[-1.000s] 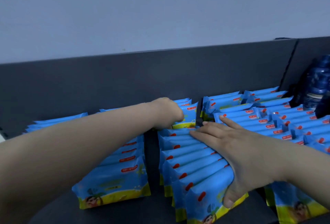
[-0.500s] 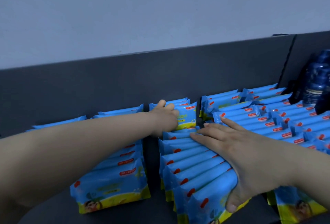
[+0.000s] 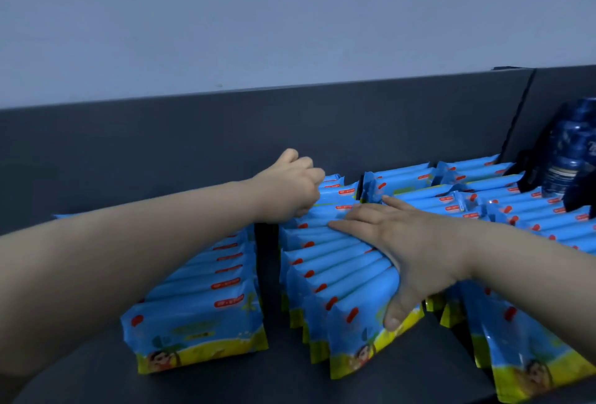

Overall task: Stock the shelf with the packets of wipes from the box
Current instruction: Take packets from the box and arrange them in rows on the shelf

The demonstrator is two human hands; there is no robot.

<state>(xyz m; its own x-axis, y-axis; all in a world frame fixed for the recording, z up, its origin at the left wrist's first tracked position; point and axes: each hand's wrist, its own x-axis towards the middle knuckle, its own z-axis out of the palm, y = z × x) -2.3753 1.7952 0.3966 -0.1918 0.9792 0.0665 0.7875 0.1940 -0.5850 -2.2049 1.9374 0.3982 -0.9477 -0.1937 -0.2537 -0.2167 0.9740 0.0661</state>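
Note:
Blue and yellow packets of wipes stand on edge in rows on the dark grey shelf [image 3: 225, 381]. One row [image 3: 196, 303] is on the left, a middle row [image 3: 335, 271] beside it, and further rows [image 3: 522, 210] on the right. My left hand [image 3: 290, 189] is curled into a fist at the back of the middle row, its knuckles against the rearmost packet [image 3: 338, 192]. My right hand [image 3: 409, 252] lies flat, palm down, on top of the middle row, fingers spread and the thumb hooked over the front packet. The box is out of view.
The shelf's dark back panel [image 3: 322, 132] rises right behind the rows. Dark blue bottles [image 3: 567, 165] stand at the far right past a divider [image 3: 516, 120]. A narrow gap [image 3: 267, 274] separates the left and middle rows. A pale wall is above.
My left hand has lifted a little at the rear packet and curled into a fist. My right hand has stayed flat on the middle row.

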